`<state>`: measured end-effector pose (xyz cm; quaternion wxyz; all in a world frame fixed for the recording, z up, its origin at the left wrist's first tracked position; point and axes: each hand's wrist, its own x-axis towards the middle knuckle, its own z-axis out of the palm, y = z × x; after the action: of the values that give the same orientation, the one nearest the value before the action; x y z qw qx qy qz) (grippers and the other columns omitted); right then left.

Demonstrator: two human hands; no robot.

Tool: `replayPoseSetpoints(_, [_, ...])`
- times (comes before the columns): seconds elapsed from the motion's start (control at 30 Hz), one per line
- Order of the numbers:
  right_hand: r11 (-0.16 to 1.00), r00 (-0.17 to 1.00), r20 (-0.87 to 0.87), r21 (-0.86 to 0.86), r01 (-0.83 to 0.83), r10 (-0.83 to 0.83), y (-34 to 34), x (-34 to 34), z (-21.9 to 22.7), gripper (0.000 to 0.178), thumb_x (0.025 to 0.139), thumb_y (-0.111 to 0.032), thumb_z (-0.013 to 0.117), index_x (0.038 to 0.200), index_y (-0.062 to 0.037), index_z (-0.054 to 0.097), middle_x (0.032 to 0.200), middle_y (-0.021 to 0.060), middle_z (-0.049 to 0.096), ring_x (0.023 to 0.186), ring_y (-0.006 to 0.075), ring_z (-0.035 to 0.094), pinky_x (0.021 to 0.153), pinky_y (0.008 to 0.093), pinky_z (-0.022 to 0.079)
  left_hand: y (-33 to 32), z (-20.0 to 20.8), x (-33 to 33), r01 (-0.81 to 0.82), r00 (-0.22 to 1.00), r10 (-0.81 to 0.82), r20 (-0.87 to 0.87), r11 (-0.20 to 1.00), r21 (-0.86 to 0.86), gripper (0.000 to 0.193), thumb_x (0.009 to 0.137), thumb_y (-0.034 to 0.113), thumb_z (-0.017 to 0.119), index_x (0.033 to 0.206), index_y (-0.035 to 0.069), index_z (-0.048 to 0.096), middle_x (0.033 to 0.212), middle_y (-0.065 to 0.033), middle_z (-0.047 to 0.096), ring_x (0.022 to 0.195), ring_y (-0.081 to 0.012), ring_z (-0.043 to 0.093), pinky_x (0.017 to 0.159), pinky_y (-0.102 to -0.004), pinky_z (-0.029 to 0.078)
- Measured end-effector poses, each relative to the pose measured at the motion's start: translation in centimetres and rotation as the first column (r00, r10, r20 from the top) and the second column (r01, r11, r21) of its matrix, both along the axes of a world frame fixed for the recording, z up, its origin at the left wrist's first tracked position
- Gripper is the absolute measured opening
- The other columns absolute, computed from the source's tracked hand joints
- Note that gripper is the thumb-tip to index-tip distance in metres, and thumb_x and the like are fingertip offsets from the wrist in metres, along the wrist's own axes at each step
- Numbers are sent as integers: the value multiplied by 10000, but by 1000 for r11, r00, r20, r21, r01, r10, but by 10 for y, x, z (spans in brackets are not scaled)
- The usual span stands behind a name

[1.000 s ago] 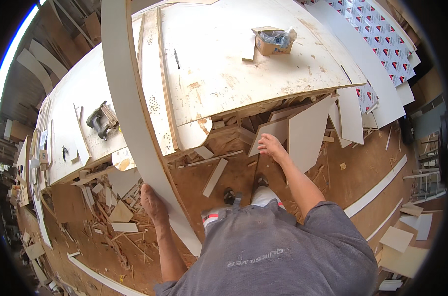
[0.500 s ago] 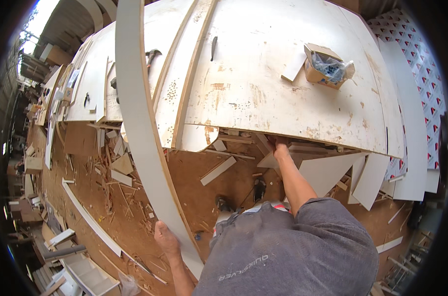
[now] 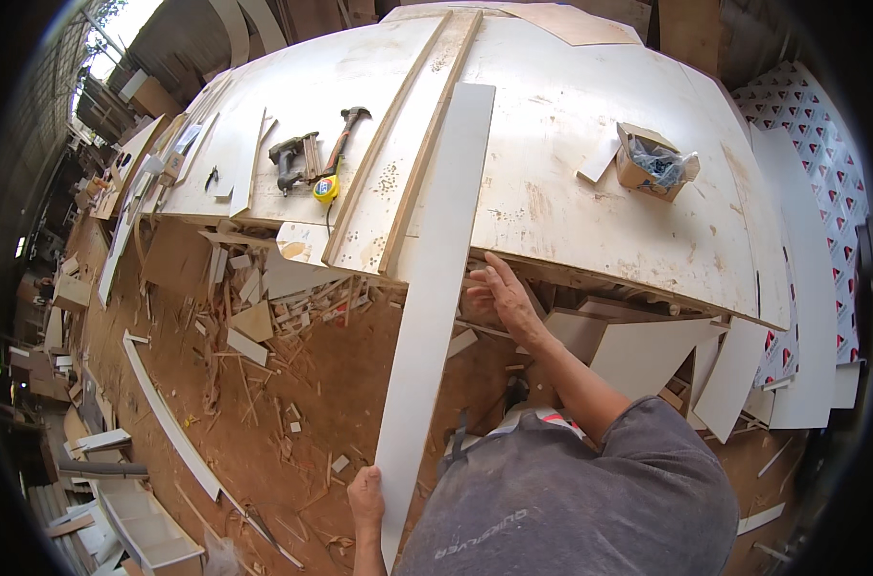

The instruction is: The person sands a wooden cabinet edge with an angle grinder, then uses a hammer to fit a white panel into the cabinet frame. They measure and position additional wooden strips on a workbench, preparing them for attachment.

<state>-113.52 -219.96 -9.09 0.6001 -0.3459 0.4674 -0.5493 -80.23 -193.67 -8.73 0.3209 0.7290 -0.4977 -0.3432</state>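
Observation:
A long white board strip (image 3: 435, 307) reaches from beside my body up over the edge of a large white worktable (image 3: 561, 211). My left hand (image 3: 365, 494) is closed on the strip's left edge near its lower end. At the table's front edge, my right hand (image 3: 509, 305) has its fingers stretched and apart beside the strip's right edge. Whether its fingertips touch the strip I cannot tell. Left of the strip, two wooden rails (image 3: 431, 158) run along the table, with a hammer (image 3: 345, 134), a nail gun (image 3: 288, 158) and a yellow tape measure (image 3: 327, 186) beyond them.
An open cardboard box (image 3: 648, 178) holding a plastic bag stands on the table's right. Panels (image 3: 648, 355) lean under the table at right. Offcuts (image 3: 247, 347) litter the brown floor, where a curved white strip (image 3: 172, 422) lies at left.
The strip's upper end has swung right, and my left hand has moved with it. My right hand has come out from under the table edge and moved left toward the strip.

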Motion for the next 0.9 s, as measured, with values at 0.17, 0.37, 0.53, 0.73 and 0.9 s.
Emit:
replayPoseSetpoints(0.17, [991,994,-9,-70,112,-113,-10,52,-21,563,993,-206,468,1475,0,262,1010,119,582,844,164,601,732,300,518,23,-13,44,69,997,-70,45,997,33,485,993,398,502,746,-20,501,618,-82,440,608,-144,428,560,-339,381])
replayPoseSetpoints(0.37, [998,900,-436,-37,-47,26,-44,83,-76,645,918,-252,544,1459,-12,286,932,186,620,843,267,628,764,361,513,4,-19,75,72,991,-82,106,993,95,477,996,383,483,750,-25,490,627,-129,432,605,-194,410,574,-376,381])
replayPoseSetpoints(0.53, [994,697,-713,-4,-110,74,-65,102,-70,686,884,-307,549,1428,23,294,1067,310,622,1022,453,600,920,491,448,-22,-44,102,73,993,-85,87,987,140,484,995,398,477,762,-26,493,642,-142,456,610,-214,410,587,-377,385])
replayPoseSetpoints(0.73, [992,581,-804,95,-88,129,-93,92,-64,649,888,-288,540,1406,28,310,1062,327,618,1034,472,590,923,519,440,-55,-51,86,56,992,-76,103,982,180,509,982,434,494,766,-27,493,642,-134,451,624,-195,412,602,-361,397])
replayPoseSetpoints(0.9, [974,631,-744,198,-106,220,-119,84,-60,613,900,-250,532,1389,43,306,984,338,629,969,476,613,880,527,460,-75,-61,80,45,997,-55,52,983,179,540,973,478,498,765,-21,496,644,-131,452,625,-196,420,611,-360,406])
